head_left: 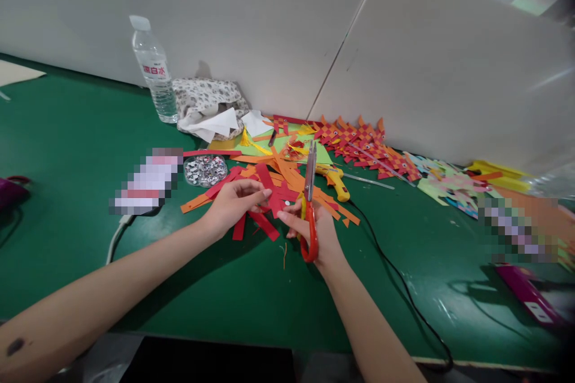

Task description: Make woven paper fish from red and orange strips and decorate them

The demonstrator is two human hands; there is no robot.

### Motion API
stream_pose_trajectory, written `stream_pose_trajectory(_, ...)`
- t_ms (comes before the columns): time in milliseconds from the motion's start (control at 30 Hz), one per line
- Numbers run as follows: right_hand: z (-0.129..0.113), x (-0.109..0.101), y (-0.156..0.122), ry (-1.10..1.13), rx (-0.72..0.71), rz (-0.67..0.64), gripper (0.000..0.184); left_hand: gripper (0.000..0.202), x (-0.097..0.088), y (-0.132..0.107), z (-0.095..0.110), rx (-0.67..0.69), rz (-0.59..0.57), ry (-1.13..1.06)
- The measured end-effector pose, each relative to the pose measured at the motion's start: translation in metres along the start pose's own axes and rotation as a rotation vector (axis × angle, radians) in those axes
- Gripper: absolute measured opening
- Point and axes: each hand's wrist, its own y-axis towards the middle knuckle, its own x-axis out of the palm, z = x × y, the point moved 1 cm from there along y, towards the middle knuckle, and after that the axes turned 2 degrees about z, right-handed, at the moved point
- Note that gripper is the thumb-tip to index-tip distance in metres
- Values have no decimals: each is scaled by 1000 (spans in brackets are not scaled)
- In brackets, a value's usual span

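Observation:
My left hand [233, 203] pinches a woven piece of red paper strips [272, 197] near the middle of the green table [81, 149]. My right hand [312, 230] grips red-handled scissors [309, 203], blades closed and pointing away from me, while its fingertips also touch the red strips. Loose red and orange paper strips [287, 182] lie spread under and behind both hands.
A water bottle [155, 69] and a patterned cloth bag [206, 102] stand by the white wall. A tray of googly eyes [205, 169], a yellow glue gun [335, 182] with black cord [404, 293], woven paper fish [368, 146], and coloured paper [453, 182] lie around.

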Motion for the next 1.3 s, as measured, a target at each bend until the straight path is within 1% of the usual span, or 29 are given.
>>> stream_pose_trajectory(133,3,-2,1,-31,0,6,42,24,0,1,-1,-2,-12,18)
stream_pose_trajectory(200,4,-2,1,-38,7,-3,42,25,0,1,1,-25,-10,8)
stream_pose_trajectory(300,3,-1,0,-58,3,-36,41,27,0,1,3,-71,20,-40)
stream_pose_trajectory(500,1,0,-2,-79,26,-79,42,29,-10,9,6,-59,99,-91)
stream_pose_trajectory(667,0,-1,-1,-79,36,-104,42,29,-13,12,6,-80,108,-85)
stream_pose_trajectory(767,0,0,-1,-36,50,-112,43,28,-12,12,6,-104,115,-86)
stream_pose_trajectory(867,0,0,-1,19,56,-125,43,25,-12,13,6,-151,106,-122)
stream_pose_trajectory(933,0,0,-1,42,58,-127,43,22,-12,14,6,-214,90,-178)
stream_pose_trajectory(1000,0,-1,0,54,63,-118,43,23,-11,14,7,-288,53,-227)
stream_pose_trajectory(1067,0,-1,0,61,73,-96,43,24,-9,12,7,-338,-8,-234)
stream_pose_trajectory(1133,0,-1,0,69,82,-84,43,22,-7,8,6,-337,-63,-191)
stream_pose_trajectory(1200,0,-1,0,71,86,-82,43,21,-5,5,4,-305,-96,-134)
stream_pose_trajectory(1300,-1,-1,0,67,85,-86,44,21,-3,3,2,-271,-94,-93)
